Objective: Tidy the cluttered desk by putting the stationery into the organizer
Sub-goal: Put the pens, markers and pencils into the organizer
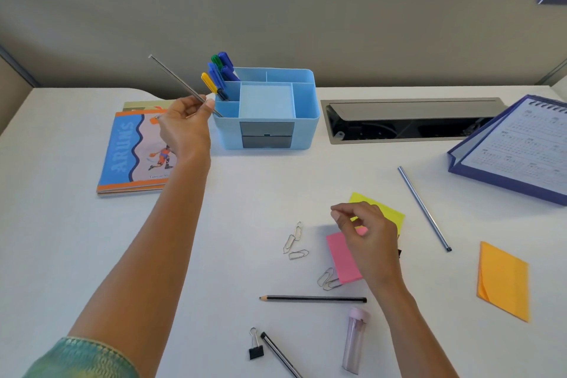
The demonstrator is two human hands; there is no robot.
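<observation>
The light blue plastic desk organizer (267,110) stands at the back of the white desk (92,239). Its rear left compartment already holds several blue, green and yellow pens (219,74), upright and leaning. The remaining compartments appear empty.

The left hand (184,129) pinches a thin dark pencil (181,83) between thumb and fingers. The pencil is tilted, with its lower tip at the organizer's front left compartment; insertion is judged to be in progress.

The right hand (365,236) hovers with fingers loosely curled above the pink sticky-note pad (340,258) and the yellow sticky-note pad (389,212). It grasps nothing that is visible.

Items left on the desk:
- a black pencil (313,298) and a second dark pencil (280,354) at the near edge;
- a slim blue-grey pen (425,209);
- an orange sticky-note pad (503,281);
- silver paper clips (294,241);
- a black binder clip (255,347);
- a translucent pink tube (354,341).

The task is judged less than half complete.
</observation>
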